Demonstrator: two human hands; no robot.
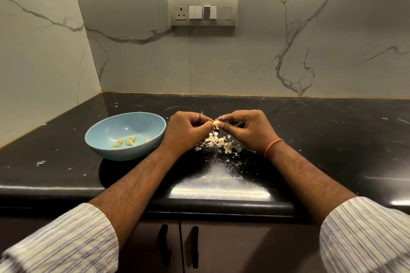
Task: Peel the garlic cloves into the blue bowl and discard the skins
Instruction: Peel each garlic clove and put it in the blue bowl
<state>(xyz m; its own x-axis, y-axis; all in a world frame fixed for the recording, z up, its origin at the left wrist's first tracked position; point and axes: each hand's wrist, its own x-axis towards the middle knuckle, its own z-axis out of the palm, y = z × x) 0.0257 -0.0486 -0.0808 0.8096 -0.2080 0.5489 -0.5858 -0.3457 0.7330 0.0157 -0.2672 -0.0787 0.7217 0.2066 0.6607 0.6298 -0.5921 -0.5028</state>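
Garlic clove (216, 123) pinched between left hand (188, 131) and right hand (246, 129), fingertips of both clamped on it. Blue bowl (106, 133) sits just left of the left hand, so that hand is nearer for the drop. Skins (218, 143) lie directly under both hands.

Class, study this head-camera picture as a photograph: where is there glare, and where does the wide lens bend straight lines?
Head view: glare streaks the black countertop near its front edge, below the skin pile; the counter's front edge and the wall seams bow from wide-angle distortion; the left hand and right hand pinching the garlic clove stay evenly lit.
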